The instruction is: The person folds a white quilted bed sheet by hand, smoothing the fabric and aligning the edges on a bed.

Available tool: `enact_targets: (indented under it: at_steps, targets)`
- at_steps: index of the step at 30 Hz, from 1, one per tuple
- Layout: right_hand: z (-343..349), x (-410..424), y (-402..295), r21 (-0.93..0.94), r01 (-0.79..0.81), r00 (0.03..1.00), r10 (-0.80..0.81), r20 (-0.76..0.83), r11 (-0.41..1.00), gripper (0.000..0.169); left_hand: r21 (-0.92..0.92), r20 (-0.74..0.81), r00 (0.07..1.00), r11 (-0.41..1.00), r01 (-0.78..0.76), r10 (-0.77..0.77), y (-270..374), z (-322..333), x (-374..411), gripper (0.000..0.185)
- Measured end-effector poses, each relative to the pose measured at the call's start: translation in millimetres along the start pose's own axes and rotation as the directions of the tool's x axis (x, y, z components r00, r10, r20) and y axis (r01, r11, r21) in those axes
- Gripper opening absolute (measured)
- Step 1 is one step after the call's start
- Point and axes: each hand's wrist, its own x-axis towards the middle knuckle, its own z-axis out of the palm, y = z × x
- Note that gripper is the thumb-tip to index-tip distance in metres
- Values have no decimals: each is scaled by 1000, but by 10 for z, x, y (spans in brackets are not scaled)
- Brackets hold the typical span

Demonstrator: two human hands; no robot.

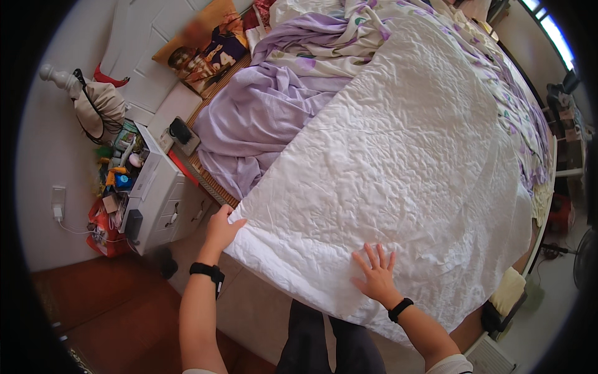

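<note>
A white quilt (355,168) with a crinkled surface covers much of the bed in front of me. My left hand (224,229) grips its near left corner, thumb on top and the fingers partly hidden at the edge. My right hand (376,276) lies on the quilt near its front edge, palm down with fingers spread. Beyond the quilt's left side a lilac blanket (266,112) lies bunched up. A white sheet with a purple floral pattern (308,63) is rumpled at the far side and continues along the right.
A white bedside cabinet (163,205) with a cluttered top stands left of the bed. A printed cushion (210,51) leans at the headboard, and a black hairbrush (180,131) lies by the mattress edge. At the right are a cream cushion (508,291) and a fan (585,259).
</note>
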Motion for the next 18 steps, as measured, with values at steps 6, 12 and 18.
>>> enact_targets:
  at_steps: [6,12,18]
  targets:
    - [289,-401,-146,-18,-80,997,80,-19,997,73,218,-522,807,958,-188,278,-58,1105,-265,62]
    - [578,-996,-88,-33,-247,969,247,9,968,73,507,179,935,786,-353,305,425,2010,-1254,64]
    - [496,-1297,-222,83,-333,933,341,-118,939,64,539,195,904,728,-423,381,281,2055,-1574,56]
